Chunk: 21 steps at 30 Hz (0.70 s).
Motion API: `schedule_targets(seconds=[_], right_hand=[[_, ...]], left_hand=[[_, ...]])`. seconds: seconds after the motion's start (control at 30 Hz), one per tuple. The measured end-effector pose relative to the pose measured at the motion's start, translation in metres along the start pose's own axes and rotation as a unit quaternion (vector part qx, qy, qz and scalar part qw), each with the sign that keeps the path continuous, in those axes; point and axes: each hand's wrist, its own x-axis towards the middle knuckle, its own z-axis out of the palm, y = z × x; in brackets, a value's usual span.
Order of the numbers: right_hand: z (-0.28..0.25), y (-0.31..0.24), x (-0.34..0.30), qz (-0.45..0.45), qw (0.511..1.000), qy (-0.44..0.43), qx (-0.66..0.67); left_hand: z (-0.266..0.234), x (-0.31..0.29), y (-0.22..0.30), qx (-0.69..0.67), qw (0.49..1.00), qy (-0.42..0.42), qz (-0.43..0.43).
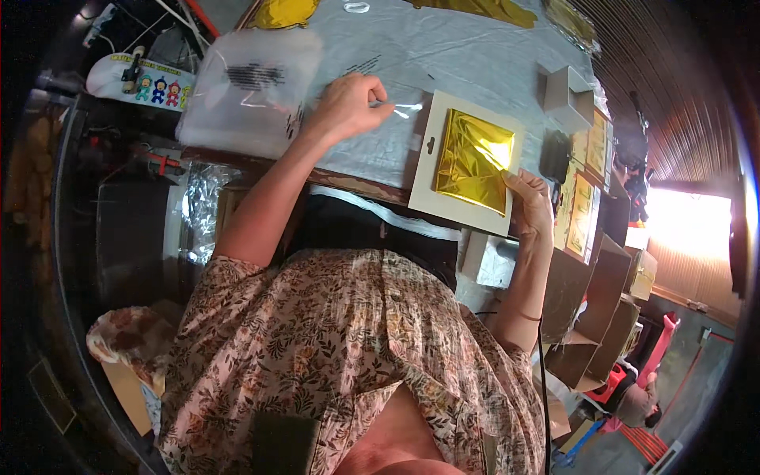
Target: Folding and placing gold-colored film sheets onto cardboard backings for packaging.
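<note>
- The left hand (pixel 354 108) is at about 12 o'clock from the middle of the view, thumb and fingers closed in a pinch on a thin pale item (pixel 408 108) with whitish ends; what it is, I cannot tell.
- The right hand (pixel 532 202), between 2 and 3 o'clock, grips the edge of a pale card (pixel 425 176), thumb in front; its other fingers are partly hidden behind.
- The card is between 1 and 2 o'clock from the middle, slightly turned, its lower part covering the near edge of the desk (pixel 360 164). A dark hanging slot is on its 9 o'clock side.
- A folded gold foil packet (pixel 473 165) lies against the card's face, creased and glaring at its upper right; the right thumb is at its 4 o'clock edge.
- The thin item points toward the card from its 10 o'clock side, apart from the foil.
- Between 9 and 10 o'clock from the left hand, a stack of clear plastic bags (pixel 237 103) with black print lies on the desk.
- At 11 o'clock from that hand is more gold foil (pixel 286 12); at 12 o'clock, a white ring (pixel 356 7).
- At 2 o'clock from the card stands an open white box (pixel 570 101); at 3 o'clock, a dark object (pixel 556 153).
- Cardboard boxes (pixel 602 309) stand between 3 and 4 o'clock from the middle; another person (pixel 636 405) is beyond, at 4 o'clock.
</note>
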Motion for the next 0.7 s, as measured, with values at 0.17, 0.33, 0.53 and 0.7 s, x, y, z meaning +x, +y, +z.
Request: schedule_targets(seconds=[0.17, 0.33, 0.53, 0.7], right_hand=[[-0.001, -0.003, 0.004, 0.018, 1.000, 0.003, -0.016], [0.015, -0.010, 0.007, 0.032, 0.999, 0.031, -0.018], [-0.002, -0.008, 0.033, 0.046, 0.996, -0.008, -0.074], [0.003, -0.013, 0.041, 0.028, 0.999, -0.015, -0.034]], left_hand=[[-0.004, 0.002, 0.002, -0.021, 0.999, -0.030, -0.027], [-0.011, 0.001, 0.006, -0.046, 0.996, -0.063, -0.043], [0.004, 0.000, 0.000, 0.015, 0.998, 0.017, 0.066], [0.020, -0.004, 0.017, 0.035, 0.991, 0.032, 0.122]])
